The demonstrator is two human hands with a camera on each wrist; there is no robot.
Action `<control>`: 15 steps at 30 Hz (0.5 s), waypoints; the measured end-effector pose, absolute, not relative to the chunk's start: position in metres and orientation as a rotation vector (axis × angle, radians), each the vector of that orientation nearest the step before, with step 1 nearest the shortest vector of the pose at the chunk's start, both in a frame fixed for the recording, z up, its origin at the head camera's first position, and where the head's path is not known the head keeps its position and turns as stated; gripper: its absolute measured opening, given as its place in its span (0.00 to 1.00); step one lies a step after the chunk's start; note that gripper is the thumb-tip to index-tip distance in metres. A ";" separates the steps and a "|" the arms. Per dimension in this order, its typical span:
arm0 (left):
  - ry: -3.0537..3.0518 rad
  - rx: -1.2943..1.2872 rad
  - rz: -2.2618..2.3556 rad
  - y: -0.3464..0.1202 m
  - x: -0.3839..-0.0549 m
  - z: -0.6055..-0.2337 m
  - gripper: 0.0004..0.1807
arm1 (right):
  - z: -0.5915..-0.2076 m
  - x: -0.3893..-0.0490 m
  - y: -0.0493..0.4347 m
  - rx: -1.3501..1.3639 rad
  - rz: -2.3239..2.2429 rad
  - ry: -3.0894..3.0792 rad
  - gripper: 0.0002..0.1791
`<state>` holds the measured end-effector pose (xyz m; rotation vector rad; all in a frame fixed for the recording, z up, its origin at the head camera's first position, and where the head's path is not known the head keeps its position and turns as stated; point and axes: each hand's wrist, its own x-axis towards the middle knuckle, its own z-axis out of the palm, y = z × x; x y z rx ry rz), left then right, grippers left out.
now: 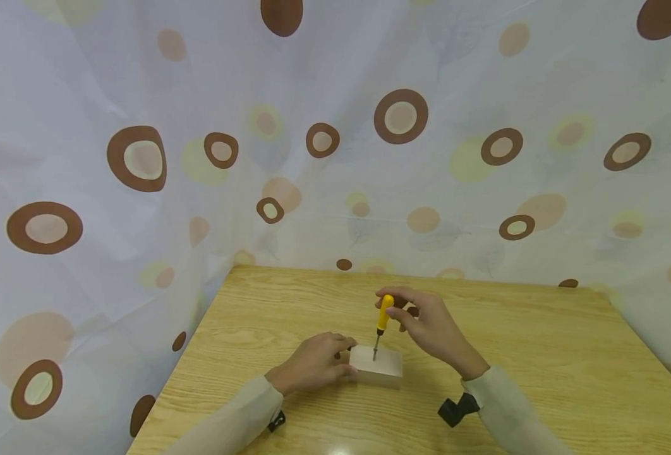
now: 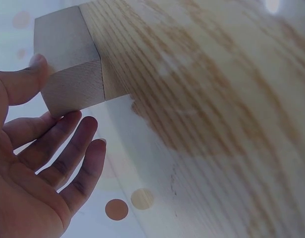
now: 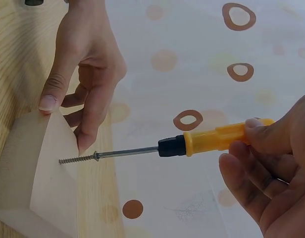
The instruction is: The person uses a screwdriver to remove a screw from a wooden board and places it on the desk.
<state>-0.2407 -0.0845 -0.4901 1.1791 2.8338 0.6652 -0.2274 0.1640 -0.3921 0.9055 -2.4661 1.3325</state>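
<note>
A pale wooden block (image 1: 376, 366) lies on the wood-grain table. My left hand (image 1: 320, 361) grips its left end, thumb on the near side and fingers at the far edge; the left wrist view shows the thumb pressed to the block (image 2: 68, 44). A screw (image 3: 78, 159) stands in the block's top face, with much of its thread showing. On its head sits the tip of a screwdriver (image 3: 212, 140) with a yellow handle and black collar. My right hand (image 1: 426, 322) pinches the handle between thumb and fingers, the screwdriver leaning slightly from upright.
The wood-grain table (image 1: 512, 354) extends around the block. Behind and beside it hangs a white sheet (image 1: 335, 82) with brown and tan circles. A black wrist mount (image 1: 458, 409) hangs under the right sleeve, another (image 1: 277, 421) by the left.
</note>
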 end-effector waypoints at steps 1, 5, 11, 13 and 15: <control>2.837 1.182 0.659 -0.085 -0.241 -0.490 0.30 | -0.392 -0.227 0.165 0.908 1.331 -2.471 0.16; 2.830 1.184 0.666 -0.085 -0.241 -0.490 0.31 | -0.390 -0.227 0.167 0.880 1.342 -2.483 0.15; 2.823 1.167 0.669 -0.085 -0.241 -0.490 0.31 | -0.387 -0.225 0.167 0.840 1.357 -2.477 0.15; 2.829 1.163 0.658 -0.085 -0.241 -0.490 0.30 | -0.381 -0.220 0.166 0.813 1.364 -2.474 0.15; 2.835 1.159 0.649 -0.085 -0.240 -0.490 0.30 | -0.370 -0.213 0.164 0.793 1.368 -2.468 0.15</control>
